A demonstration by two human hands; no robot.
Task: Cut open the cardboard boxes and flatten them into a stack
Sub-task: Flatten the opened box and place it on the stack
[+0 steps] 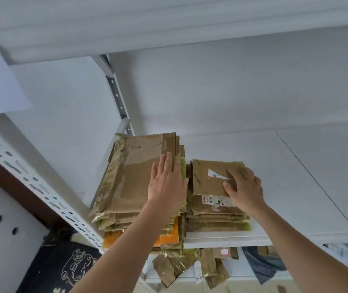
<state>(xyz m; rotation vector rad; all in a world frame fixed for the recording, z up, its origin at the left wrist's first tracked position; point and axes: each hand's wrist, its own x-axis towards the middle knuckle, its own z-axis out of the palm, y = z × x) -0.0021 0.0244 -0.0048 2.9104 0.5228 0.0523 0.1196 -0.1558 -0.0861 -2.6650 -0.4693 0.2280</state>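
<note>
1. A person's left hand lies flat, fingers straight and together, on the taller stack of flattened cardboard at the left of a white shelf.
2. The right hand, fingers spread and bent, presses on the shorter stack just beside it.
3. Loose cardboard scraps lie below the shelf edge.
</note>
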